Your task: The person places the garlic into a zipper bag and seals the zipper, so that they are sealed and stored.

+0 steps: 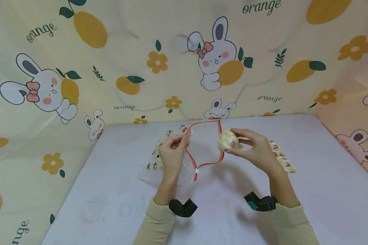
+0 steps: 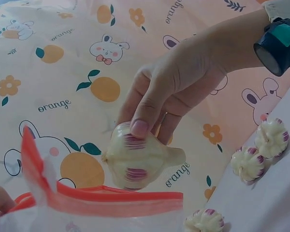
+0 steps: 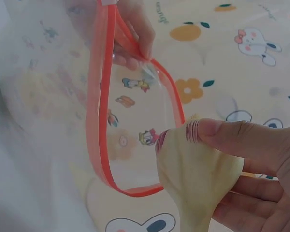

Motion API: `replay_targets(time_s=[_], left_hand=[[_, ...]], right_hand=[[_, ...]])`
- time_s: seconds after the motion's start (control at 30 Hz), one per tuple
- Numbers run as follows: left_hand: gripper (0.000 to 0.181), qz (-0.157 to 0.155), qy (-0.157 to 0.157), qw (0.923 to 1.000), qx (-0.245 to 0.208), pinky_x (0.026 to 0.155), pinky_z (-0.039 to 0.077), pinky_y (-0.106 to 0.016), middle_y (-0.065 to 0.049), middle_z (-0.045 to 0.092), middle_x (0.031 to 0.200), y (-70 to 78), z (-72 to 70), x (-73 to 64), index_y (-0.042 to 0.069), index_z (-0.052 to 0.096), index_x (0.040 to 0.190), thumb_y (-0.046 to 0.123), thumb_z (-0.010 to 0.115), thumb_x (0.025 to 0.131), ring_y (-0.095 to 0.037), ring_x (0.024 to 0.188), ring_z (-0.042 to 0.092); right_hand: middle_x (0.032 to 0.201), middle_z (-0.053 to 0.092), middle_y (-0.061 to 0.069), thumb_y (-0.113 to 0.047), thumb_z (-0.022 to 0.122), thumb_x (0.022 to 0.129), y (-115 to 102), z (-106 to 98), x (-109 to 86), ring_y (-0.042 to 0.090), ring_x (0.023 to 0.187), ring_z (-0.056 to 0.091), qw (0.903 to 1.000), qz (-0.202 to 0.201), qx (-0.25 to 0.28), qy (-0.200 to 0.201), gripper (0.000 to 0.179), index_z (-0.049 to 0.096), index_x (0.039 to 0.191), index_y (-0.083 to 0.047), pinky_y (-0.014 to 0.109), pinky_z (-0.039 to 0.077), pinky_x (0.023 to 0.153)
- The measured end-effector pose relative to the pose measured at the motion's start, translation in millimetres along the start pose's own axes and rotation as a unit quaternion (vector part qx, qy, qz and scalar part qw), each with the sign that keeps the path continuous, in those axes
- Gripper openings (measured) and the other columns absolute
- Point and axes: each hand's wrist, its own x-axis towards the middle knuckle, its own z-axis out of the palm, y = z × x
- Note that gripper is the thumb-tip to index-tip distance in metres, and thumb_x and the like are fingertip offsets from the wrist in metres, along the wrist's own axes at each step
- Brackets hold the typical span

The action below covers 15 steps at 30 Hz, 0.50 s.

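In the head view my left hand (image 1: 173, 153) pinches the red-edged rim of a clear zip bag (image 1: 195, 160) with small cartoon prints, its mouth spread wide. A white slider sits on the red strip near the bottom. My right hand (image 1: 257, 149) grips a garlic bulb (image 1: 228, 140), cream with purple streaks, right at the bag's mouth. In the left wrist view this garlic bulb (image 2: 135, 157) hangs just above the red rim, thumb on its near side. The right wrist view shows the garlic bulb (image 3: 198, 164) in front of the opening, stem pointing down.
More garlic bulbs (image 1: 285, 163) lie on the white table (image 1: 110, 190) at the right, partly behind my right forearm; the left wrist view shows three of them. A fabric backdrop (image 1: 178, 68) printed with rabbits and oranges rises behind and beside the table.
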Motion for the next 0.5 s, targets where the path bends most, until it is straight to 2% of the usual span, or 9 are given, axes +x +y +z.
replay_targets(time_s=[0.27,0.5], left_hand=[[0.015,-0.001,0.004,1.0000,0.001,0.056,0.054,-0.012,-0.022,0.074,0.082,0.7,0.5,-1.1,-0.004,0.073,0.090,0.010,0.074,0.083,0.000,0.060,0.065],[0.016,-0.001,0.001,1.0000,0.001,0.055,0.053,-0.012,-0.021,0.074,0.081,0.1,1.4,-0.9,-0.004,0.073,0.090,0.010,0.074,0.084,0.000,0.060,0.065]], right_hand=[[0.117,0.066,0.024,0.006,0.082,0.066,-3.5,1.7,-1.1,-0.020,0.103,0.052,0.9995,-0.030,0.004,0.005,0.058,0.062,0.121,0.005,0.001,0.047,0.085],[0.116,0.067,0.023,0.006,0.082,0.067,-4.4,0.9,-2.0,-0.020,0.103,0.052,0.9996,-0.026,0.008,0.002,0.058,0.062,0.121,0.004,0.001,0.048,0.085]])
